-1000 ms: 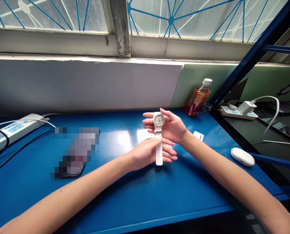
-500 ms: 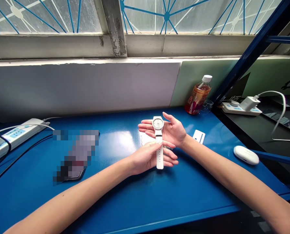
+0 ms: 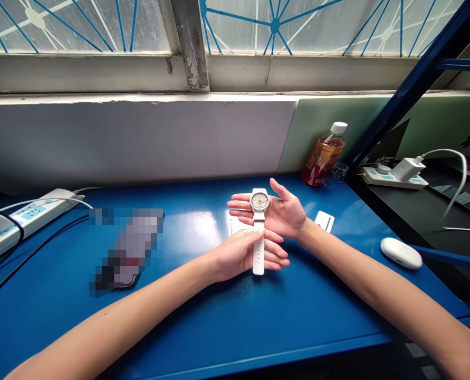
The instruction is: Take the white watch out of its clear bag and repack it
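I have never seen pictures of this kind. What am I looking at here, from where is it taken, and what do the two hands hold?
There is no machine here. A person wears a camera on the head, so you look forward and down at that person's own bare arms above a blue table. The right hand is open, palm up, and the dial of a white wristwatch rests on its fingers. The left hand pinches the watch strap lower down. On the table lie a power strip at the left, a blurred-out dark object, a small white card and a white oval case at the right. A bottle of amber drink stands by the wall, and a charger is plugged in on the dark surface beyond.
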Demonstrator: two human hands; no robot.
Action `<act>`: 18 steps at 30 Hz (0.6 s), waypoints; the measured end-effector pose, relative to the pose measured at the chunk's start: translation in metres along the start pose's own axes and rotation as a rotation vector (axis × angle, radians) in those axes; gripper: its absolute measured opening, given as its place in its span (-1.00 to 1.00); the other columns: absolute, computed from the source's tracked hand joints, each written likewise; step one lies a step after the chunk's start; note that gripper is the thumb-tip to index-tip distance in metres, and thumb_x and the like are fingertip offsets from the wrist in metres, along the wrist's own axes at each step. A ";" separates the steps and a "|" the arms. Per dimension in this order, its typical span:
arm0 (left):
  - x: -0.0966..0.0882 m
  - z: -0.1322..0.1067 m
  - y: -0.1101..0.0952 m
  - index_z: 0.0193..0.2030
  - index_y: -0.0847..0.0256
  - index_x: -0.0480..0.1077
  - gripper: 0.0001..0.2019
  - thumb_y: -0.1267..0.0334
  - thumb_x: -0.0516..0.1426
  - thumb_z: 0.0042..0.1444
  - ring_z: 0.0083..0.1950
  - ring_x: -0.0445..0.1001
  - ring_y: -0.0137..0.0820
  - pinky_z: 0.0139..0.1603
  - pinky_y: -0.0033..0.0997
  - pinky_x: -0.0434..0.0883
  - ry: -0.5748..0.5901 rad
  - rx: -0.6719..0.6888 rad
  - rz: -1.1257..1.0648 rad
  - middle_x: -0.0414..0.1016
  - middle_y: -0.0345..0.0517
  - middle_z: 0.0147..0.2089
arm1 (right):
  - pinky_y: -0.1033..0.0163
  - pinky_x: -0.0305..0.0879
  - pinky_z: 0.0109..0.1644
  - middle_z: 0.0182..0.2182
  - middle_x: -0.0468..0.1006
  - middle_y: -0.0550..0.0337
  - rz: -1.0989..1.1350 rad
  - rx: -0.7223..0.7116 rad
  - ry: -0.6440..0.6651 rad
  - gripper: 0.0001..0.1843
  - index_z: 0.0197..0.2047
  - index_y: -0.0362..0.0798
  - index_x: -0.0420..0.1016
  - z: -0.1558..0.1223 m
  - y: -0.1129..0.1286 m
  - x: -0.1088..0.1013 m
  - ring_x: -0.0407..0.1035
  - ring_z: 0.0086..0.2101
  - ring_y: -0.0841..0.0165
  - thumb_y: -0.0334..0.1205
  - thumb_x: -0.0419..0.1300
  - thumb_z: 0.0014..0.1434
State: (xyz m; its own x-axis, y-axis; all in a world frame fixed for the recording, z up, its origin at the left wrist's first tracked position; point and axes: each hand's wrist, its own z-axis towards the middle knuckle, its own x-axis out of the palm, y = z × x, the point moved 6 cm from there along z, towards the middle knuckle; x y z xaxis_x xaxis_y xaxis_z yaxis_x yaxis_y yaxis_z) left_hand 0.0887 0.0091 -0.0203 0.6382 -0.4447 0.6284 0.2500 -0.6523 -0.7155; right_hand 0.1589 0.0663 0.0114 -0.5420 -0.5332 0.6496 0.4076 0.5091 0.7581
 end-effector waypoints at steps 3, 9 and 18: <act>0.001 -0.002 -0.001 -0.08 0.40 0.47 -0.68 0.12 0.12 0.33 -0.18 0.65 -0.19 -0.05 -0.22 0.52 -0.005 -0.003 0.003 0.62 0.21 -0.20 | -0.02 0.13 0.35 0.26 0.37 -0.27 0.011 -0.003 -0.005 -0.14 0.18 -0.26 0.35 0.000 -0.001 -0.001 0.37 0.18 0.13 0.30 -0.33 0.32; 0.008 -0.005 -0.005 -0.08 0.41 0.48 -0.66 0.10 0.08 0.34 -0.13 0.65 -0.15 -0.05 -0.20 0.51 0.039 -0.012 -0.012 0.61 0.21 -0.18 | 0.04 0.11 0.37 0.24 0.38 -0.30 0.037 -0.038 -0.020 -0.15 0.19 -0.31 0.32 0.000 0.001 0.000 0.37 0.19 0.16 0.29 -0.28 0.32; 0.001 -0.004 -0.006 -0.13 0.44 0.49 -0.73 0.22 0.09 0.33 -0.16 0.65 -0.16 -0.08 -0.22 0.52 0.022 0.006 -0.024 0.62 0.23 -0.19 | -0.09 0.10 0.36 0.24 0.41 -0.20 0.013 -0.036 0.005 -0.20 0.17 -0.21 0.37 0.000 0.002 -0.003 0.36 0.19 0.11 0.28 -0.27 0.32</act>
State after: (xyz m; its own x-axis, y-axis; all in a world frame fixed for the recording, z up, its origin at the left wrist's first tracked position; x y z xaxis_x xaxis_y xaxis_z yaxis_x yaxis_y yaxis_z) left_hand 0.0850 0.0098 -0.0144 0.6160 -0.4420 0.6521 0.2699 -0.6593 -0.7018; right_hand 0.1616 0.0686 0.0115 -0.5329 -0.5297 0.6598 0.4410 0.4916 0.7509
